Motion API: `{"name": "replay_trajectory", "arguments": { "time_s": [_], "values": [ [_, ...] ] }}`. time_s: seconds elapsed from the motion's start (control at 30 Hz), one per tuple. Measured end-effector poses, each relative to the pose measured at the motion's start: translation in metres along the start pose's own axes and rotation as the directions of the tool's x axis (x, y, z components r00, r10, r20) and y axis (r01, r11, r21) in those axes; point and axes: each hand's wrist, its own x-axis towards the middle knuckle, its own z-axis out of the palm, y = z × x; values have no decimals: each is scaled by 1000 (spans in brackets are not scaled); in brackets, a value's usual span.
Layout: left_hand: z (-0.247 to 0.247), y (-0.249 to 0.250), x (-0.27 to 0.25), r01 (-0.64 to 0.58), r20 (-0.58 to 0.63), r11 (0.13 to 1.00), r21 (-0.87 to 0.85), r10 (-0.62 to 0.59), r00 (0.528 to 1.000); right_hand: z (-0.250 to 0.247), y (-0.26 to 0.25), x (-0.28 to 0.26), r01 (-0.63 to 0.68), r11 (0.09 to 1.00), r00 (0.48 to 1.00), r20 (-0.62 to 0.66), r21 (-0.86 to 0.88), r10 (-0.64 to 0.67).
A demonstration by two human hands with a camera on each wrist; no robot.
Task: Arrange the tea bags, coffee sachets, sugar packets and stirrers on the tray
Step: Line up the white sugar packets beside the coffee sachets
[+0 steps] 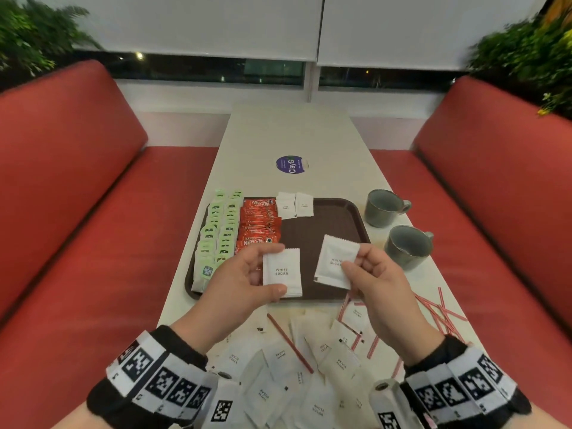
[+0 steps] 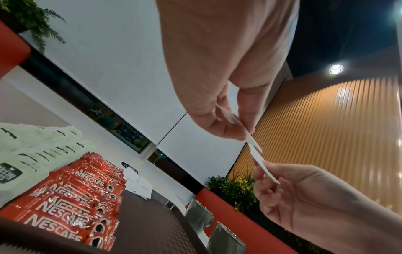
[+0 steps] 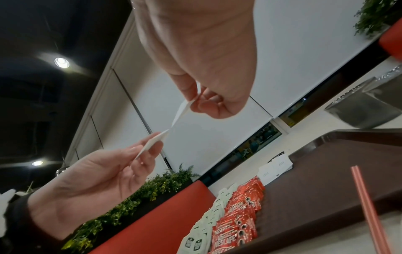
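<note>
My left hand (image 1: 263, 270) pinches a white sugar packet (image 1: 282, 272) above the near edge of the brown tray (image 1: 328, 218). To its right, my right hand (image 1: 353, 261) pinches a second sugar packet (image 1: 332, 266), tilted. Both packets are in the air, corners nearly touching in the left wrist view (image 2: 254, 147). On the tray lie rows of green tea bags (image 1: 218, 230), red coffee sachets (image 1: 258, 227) and two sugar packets (image 1: 294, 205) at the back. Several loose sugar packets (image 1: 297, 373) and red-and-white stirrers (image 1: 441, 314) lie on the table near me.
Two grey cups (image 1: 383, 207) (image 1: 405, 246) stand right of the tray. One red stirrer (image 1: 289, 342) lies among the loose packets. A round purple sticker (image 1: 291, 164) sits farther along the white table (image 1: 291, 131). Red benches (image 1: 93, 212) flank both sides.
</note>
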Motion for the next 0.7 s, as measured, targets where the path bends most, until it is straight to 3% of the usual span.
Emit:
{"name": "replay_trajectory", "arguments": {
  "time_s": [0.2, 0.33, 0.57, 0.7],
  "values": [
    [-2, -11, 23, 30, -37, 999, -33, -31, 999, 5, 5, 21, -106, 992, 989, 101, -67, 113],
    [1, -8, 54, 63, -114, 998, 27, -60, 992, 7, 6, 57, -132, 987, 990, 35, -94, 136],
    [0, 8, 181, 55, -288, 927, 371, 59, 956, -2, 20, 189, -152, 968, 984, -121, -198, 130],
    [-2, -2, 261, 137, -278, 787, 601, 45, 960, -4, 46, 253, -266, 933, 958, -172, -242, 229]
  ]
}}
